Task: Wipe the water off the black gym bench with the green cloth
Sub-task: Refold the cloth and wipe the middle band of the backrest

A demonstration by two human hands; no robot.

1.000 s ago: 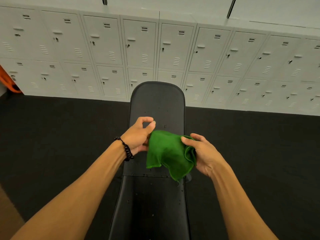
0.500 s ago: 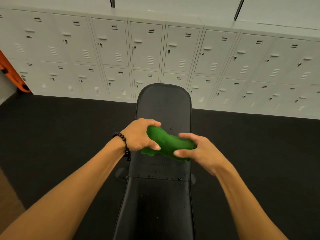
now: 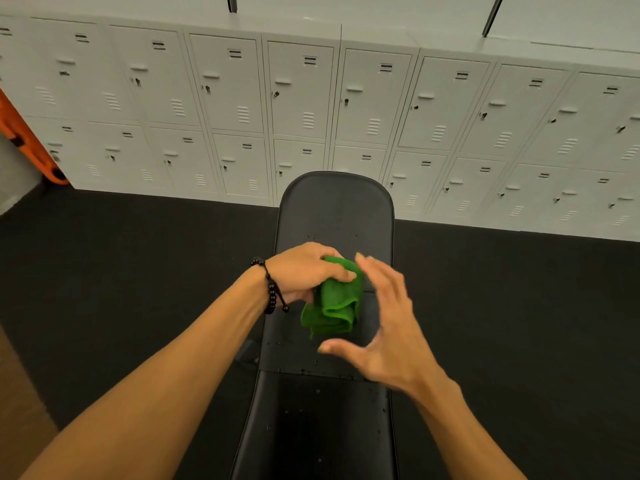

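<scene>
The black gym bench (image 3: 334, 209) runs away from me down the middle of the view, with small water drops scattered along its pads. The green cloth (image 3: 334, 303) is bunched and folded, hanging above the bench's middle. My left hand (image 3: 304, 271), with a dark bead bracelet on the wrist, grips the cloth's top from the left. My right hand (image 3: 388, 327) is just to the right of the cloth, fingers spread and thumb out, curved around it without holding it.
A wall of grey lockers (image 3: 311, 98) stands behind the bench's far end. Dark rubber floor (image 3: 138, 271) lies on both sides of the bench. An orange object (image 3: 24, 136) leans at the far left. A strip of wooden floor (image 3: 17, 403) shows at the lower left.
Both hands held the cloth a moment ago and bunched it together. Now my right hand has let go and opened, and the cloth hangs folded from my left hand alone.
</scene>
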